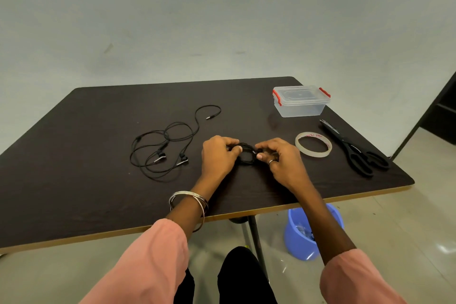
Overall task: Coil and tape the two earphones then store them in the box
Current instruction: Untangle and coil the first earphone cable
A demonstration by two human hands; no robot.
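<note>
Loose earphone point(170, 140) left of hands, tape roll point(313, 147) and scissors point(355, 149) right, box point(301, 100) behind tape.

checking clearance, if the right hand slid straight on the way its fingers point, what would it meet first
The right hand points left across the coiled earphone it grips, so it would likely meet the left hand holding the coil's other side; the loose earphone lies further left.

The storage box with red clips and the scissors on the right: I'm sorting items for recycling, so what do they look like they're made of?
The clear rectangular storage box with red clips looks like thin translucent plastic: the dark table shows through its walls. The black scissors seem matt black all over, with handles probably of plastic; the blades may be coated metal, but the picture leaves that open.
</note>
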